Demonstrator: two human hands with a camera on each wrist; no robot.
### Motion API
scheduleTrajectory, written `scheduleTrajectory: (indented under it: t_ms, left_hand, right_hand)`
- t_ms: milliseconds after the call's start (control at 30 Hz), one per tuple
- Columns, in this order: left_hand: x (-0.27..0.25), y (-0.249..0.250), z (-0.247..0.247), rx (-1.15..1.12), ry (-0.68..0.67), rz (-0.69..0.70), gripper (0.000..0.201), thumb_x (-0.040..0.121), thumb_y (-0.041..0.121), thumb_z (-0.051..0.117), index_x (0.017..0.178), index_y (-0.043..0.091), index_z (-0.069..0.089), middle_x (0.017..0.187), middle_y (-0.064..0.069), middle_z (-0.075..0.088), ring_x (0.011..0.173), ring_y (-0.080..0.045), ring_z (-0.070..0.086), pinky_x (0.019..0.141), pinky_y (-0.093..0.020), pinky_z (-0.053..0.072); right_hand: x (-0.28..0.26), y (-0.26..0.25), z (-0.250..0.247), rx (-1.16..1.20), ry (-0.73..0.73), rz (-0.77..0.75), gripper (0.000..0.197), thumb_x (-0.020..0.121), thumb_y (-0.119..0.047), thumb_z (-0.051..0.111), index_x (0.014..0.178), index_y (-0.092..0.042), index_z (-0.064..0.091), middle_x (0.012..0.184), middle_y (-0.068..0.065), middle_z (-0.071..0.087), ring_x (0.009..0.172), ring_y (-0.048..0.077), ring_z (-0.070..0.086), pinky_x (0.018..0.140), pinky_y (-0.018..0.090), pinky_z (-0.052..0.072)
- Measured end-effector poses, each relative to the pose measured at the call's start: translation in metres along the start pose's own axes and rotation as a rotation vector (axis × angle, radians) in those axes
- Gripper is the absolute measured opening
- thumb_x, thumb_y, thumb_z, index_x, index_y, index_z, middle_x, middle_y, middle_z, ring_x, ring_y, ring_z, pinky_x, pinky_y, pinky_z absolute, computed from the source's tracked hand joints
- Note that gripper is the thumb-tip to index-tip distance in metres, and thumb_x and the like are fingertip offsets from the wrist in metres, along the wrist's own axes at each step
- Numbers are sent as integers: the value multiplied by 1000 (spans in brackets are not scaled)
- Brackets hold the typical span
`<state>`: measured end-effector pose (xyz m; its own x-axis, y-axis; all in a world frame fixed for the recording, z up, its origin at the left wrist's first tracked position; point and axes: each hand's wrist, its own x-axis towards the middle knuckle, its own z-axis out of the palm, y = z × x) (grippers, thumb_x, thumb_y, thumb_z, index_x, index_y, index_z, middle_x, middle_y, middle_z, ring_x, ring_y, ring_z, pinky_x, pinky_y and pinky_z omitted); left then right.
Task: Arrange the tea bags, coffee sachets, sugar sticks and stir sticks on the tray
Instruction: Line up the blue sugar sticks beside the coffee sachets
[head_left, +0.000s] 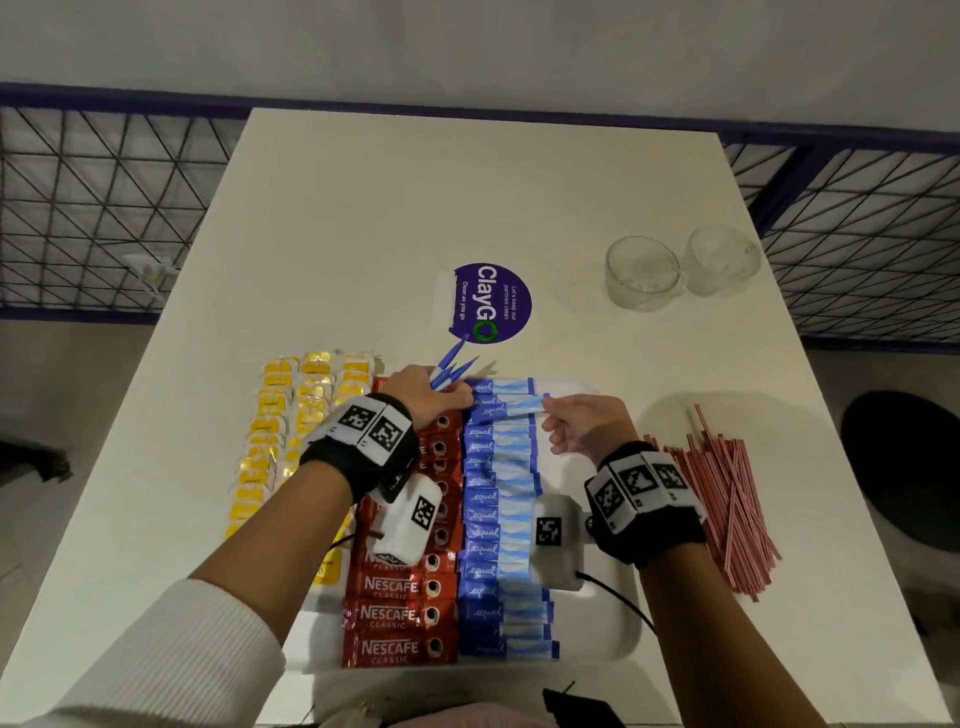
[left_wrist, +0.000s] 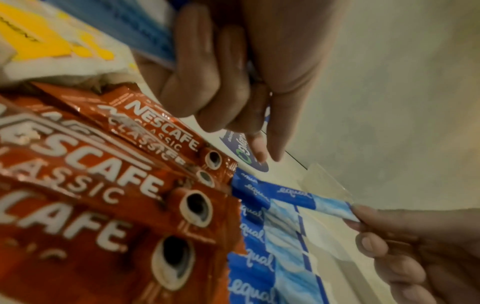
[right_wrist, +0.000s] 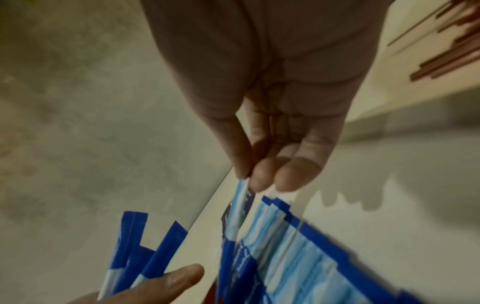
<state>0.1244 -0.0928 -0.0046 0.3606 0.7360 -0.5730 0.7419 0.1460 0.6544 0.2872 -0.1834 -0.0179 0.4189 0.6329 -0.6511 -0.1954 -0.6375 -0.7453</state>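
The right hand (head_left: 582, 423) is pinching one sugar stick (head_left: 511, 409) over the tray (head_left: 621, 631); the left hand (head_left: 426, 395) is gripping spare sugar sticks (head_left: 451, 370).

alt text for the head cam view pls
The right hand pinches one blue sugar stick over the tray's sugar row while the left hand grips spare sticks. Stir sticks lie on the table.
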Motion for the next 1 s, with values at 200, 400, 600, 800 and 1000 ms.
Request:
scheduleTrajectory:
  t_ms: [200, 400, 600, 800, 1000]
  left_hand:
    - [7, 1, 4, 154, -28, 51, 10, 85, 25, 64, 90, 17, 60, 88, -2, 58, 81, -17, 51, 56, -14, 34]
    - [12, 2, 9, 293, -38, 83, 13, 85, 26, 66, 94, 20, 60, 90, -1, 55, 82, -17, 51, 66, -22, 36]
    - [12, 3, 13, 411, -57, 91, 27, 88, 29, 62, 110, 14, 59, 109, -8, 62, 101, -24, 57, 75, -24, 37]
    - [12, 5, 14, 428, -65, 106, 26, 89, 29, 60, 109, 13, 59, 108, -7, 62, 90, -17, 52, 74, -24, 37]
    - [12, 4, 14, 430, -68, 99, 27, 88, 28, 61, 110, 13, 60, 97, -1, 58, 86, -14, 50, 73, -22, 35]
  right_hand:
    - [1, -1, 5, -106, -63, 130, 27, 93, -15, 52, 67, -10, 51, 61, 3, 48, 30, 4, 38, 38, 17, 33]
    - [6, 3, 6, -246, -96, 107, 34, 94, -19, 49, 61, -10, 48, 63, 3, 46, 53, 15, 35, 51, 24, 31]
    - [12, 13, 4, -291, -50, 37, 22, 91, -17, 55, 70, -11, 58, 63, -1, 52, 47, 10, 41, 48, 19, 36]
    - [12, 15, 2, -265, 16, 7, 21, 86, -16, 62, 97, 1, 64, 62, 1, 53, 52, 12, 44, 48, 21, 37]
    - [14, 18, 0, -251, 34, 22, 26, 84, -18, 65, 101, 2, 63, 64, 2, 53, 53, 13, 45, 50, 21, 40]
